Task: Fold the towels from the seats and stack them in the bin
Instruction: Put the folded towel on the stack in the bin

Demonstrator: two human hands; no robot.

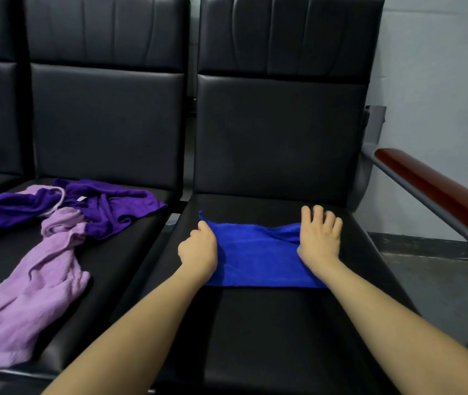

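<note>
I see a blue towel (255, 258) lying flat on the right seat (278, 332) of the black bench, folded into a wide strip. My left hand (198, 248) is curled up & pinches the towel's left edge near the top corner. My right hand (320, 238) lies flat on the towel's right end w/ fingers spread, pressing down. On the next seat to the left, a dark purple towel (113, 206) & a light purple towel (36, 289) lie in a messy heap, touching. A brown armrest (438, 195) is on the far right.
</note>
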